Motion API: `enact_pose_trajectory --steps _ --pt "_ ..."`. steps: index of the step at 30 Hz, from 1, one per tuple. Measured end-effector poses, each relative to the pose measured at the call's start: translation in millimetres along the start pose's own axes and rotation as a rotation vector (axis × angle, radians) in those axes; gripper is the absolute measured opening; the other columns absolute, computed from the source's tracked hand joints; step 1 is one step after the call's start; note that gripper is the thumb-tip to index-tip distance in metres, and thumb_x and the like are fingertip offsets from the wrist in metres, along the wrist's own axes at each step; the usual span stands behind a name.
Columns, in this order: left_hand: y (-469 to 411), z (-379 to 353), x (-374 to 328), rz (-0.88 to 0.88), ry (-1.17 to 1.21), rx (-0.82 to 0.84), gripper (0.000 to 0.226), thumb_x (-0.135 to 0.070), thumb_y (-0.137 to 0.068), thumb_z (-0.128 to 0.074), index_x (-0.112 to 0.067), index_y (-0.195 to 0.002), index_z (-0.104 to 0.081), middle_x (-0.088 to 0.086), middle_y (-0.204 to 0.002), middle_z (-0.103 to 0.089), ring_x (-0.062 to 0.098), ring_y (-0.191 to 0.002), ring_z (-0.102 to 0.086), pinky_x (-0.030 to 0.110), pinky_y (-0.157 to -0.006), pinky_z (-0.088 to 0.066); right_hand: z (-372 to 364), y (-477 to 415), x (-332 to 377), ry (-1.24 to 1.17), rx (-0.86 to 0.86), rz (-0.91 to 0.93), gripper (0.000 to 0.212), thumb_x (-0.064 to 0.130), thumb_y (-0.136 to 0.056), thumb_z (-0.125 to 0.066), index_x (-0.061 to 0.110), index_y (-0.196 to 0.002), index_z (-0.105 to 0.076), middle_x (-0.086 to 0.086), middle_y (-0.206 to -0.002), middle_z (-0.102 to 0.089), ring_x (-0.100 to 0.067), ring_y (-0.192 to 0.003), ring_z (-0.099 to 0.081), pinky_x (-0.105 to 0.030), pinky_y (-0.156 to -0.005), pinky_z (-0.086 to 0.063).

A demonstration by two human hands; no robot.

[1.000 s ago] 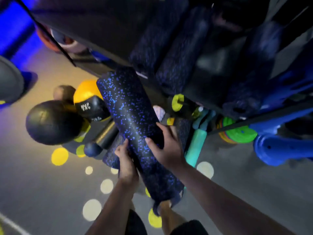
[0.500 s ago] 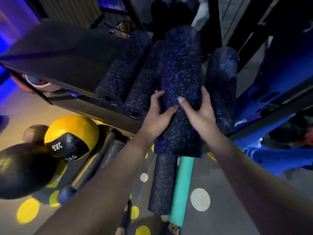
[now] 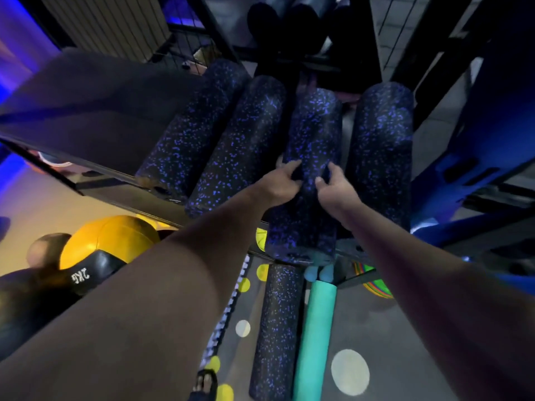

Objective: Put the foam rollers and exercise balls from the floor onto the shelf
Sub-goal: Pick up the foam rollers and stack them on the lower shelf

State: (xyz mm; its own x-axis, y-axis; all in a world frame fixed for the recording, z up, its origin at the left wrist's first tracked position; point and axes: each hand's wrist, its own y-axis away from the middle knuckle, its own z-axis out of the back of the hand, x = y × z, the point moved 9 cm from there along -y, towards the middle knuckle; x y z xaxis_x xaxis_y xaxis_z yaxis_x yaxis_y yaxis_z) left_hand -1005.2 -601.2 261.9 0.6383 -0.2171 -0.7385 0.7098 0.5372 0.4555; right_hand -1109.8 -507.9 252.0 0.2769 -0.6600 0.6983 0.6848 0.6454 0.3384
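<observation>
Left fingers [image 3: 290, 167]: curled onto the left flank of the held roller [image 3: 314, 125], so the left hand [image 3: 278, 183] grips it.
Right fingers [image 3: 333, 170]: curled onto the opposite flank; the right hand [image 3: 337, 189] grips the same roller, close beside the left.
Held roller: black foam with blue specks, lying lengthwise on the shelf [image 3: 86, 117], third in the row, its near end overhanging the front edge.
Done, on the shelf: far-left roller [image 3: 188, 134], second roller [image 3: 240, 140] and fourth roller [image 3: 382, 140] lie side by side, and the held one sits in the gap between the last two.
Left, on the floor: a black ball [image 3: 20, 308] at the far left, the yellow-and-black ball [image 3: 110, 241] beside it, then a speckled floor roller [image 3: 275, 328], with a teal roller [image 3: 315, 337] touching its right side, and a striped ball [image 3: 376, 286] half hidden under the shelf frame.
Stage: likely seating this roller. The roller part looks over half done, with two rollers to go, and no ball is seen on this shelf.
Writing: white characters on the yellow ball's black band [image 3: 79, 277], upside down from here, read "KG" after a digit too unclear to name.
Brands: none readable.
</observation>
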Motion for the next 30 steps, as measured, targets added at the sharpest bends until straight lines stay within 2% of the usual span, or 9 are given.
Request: enact_pose_trajectory --steps 5,7,9,12,14,16,20,24,30 --pt "-4.9 -5.9 14.4 -0.028 -0.239 0.006 0.057 -0.032 -0.112 -0.035 -0.034 -0.164 -0.01 0.008 -0.172 -0.004 0.027 -0.158 -0.01 0.026 -0.118 -0.016 -22.6 4.0 -9.7 0.145 0.098 -0.006 0.062 0.033 -0.111 -0.025 0.015 -0.162 0.007 -0.01 -0.169 0.01 -0.031 -0.156 -0.007 -0.038 -0.119 -0.018" --pt "6.2 -5.3 11.1 -0.053 -0.233 -0.026 0.055 -0.03 -0.113 -0.031 -0.03 -0.164 -0.011 0.011 -0.171 -0.012 0.026 -0.158 -0.011 0.023 -0.114 -0.015 -21.3 9.1 -4.8 0.181 0.1 0.006 0.062 0.033 -0.111 -0.026 0.015 -0.162 0.005 -0.011 -0.169 0.008 -0.031 -0.156 -0.006 -0.039 -0.12 -0.017" --pt "24.0 -0.1 8.0 -0.118 -0.138 -0.151 0.05 -0.019 -0.111 -0.041 -0.021 -0.16 -0.033 0.015 -0.163 -0.036 0.025 -0.153 -0.03 0.021 -0.115 -0.023 -14.1 13.6 1.9 0.208 0.077 0.015 0.056 0.028 -0.112 -0.03 0.012 -0.161 -0.009 -0.013 -0.169 0.003 -0.033 -0.156 -0.007 -0.04 -0.121 -0.017" --pt "71.9 18.5 21.1 -0.211 0.179 -0.465 0.034 -0.002 -0.099 -0.051 -0.01 -0.124 -0.072 0.006 -0.123 -0.073 0.014 -0.115 -0.068 0.016 -0.103 -0.045 28.7 35.4 12.1 0.038 -0.304 0.133 0.041 0.019 -0.103 -0.047 0.004 -0.141 -0.053 -0.022 -0.155 -0.039 -0.034 -0.144 -0.037 -0.033 -0.117 -0.028" --pt "124.4 23.7 55.0 -0.193 0.318 -0.688 0.022 -0.007 -0.101 -0.055 -0.016 -0.11 -0.073 -0.004 -0.104 -0.074 0.001 -0.097 -0.067 0.017 -0.09 -0.05 55.6 85.6 1.2 -0.086 -0.671 0.241 0.03 0.016 -0.096 -0.051 0.004 -0.119 -0.067 -0.02 -0.121 -0.064 -0.028 -0.117 -0.056 -0.031 -0.103 -0.038" --pt "168.8 4.2 106.1 -0.098 0.418 -0.737 0.015 -0.011 -0.101 -0.06 -0.02 -0.105 -0.072 -0.006 -0.094 -0.072 0.001 -0.088 -0.066 0.024 -0.081 -0.054 43.3 144.7 -25.3 -0.134 -0.796 0.248 0.022 0.013 -0.094 -0.053 0.005 -0.108 -0.067 -0.017 -0.102 -0.063 -0.029 -0.098 -0.056 -0.036 -0.091 -0.042" --pt "223.5 -93.8 240.7 0.275 0.552 -0.426 0.015 -0.03 -0.092 -0.067 -0.033 -0.106 -0.069 0.012 -0.09 -0.072 0.022 -0.073 -0.069 0.043 -0.07 -0.057 -63.8 227.8 -115.5 -0.193 -0.532 0.045 0.018 0.018 -0.092 -0.052 0.012 -0.105 -0.063 -0.008 -0.097 -0.062 -0.027 -0.085 -0.059 -0.044 -0.081 -0.05" --pt "254.5 -160.3 311.5 0.499 0.709 -0.223 0.026 -0.003 -0.102 -0.055 -0.009 -0.127 -0.058 0.008 -0.086 -0.063 0.003 -0.051 -0.062 0.018 -0.048 -0.048 -167.3 274.7 -186.3 -0.108 -0.218 -0.2 0.024 0.013 -0.093 -0.056 0.017 -0.116 -0.06 -0.004 -0.102 -0.061 -0.023 -0.088 -0.06 -0.049 -0.08 -0.052" --pt "215.7 -227.6 382.1 0.603 0.573 0.007 0.02 -0.031 -0.095 -0.07 -0.032 -0.114 -0.065 0.004 -0.092 -0.072 0.034 -0.084 -0.075 0.031 -0.063 -0.054 -272.5 263.6 -280.5 -0.109 -0.041 -0.612 0.035 0.021 -0.096 -0.059 0.012 -0.129 -0.058 -0.011 -0.123 -0.064 -0.032 -0.113 -0.06 -0.034 -0.095 -0.044"
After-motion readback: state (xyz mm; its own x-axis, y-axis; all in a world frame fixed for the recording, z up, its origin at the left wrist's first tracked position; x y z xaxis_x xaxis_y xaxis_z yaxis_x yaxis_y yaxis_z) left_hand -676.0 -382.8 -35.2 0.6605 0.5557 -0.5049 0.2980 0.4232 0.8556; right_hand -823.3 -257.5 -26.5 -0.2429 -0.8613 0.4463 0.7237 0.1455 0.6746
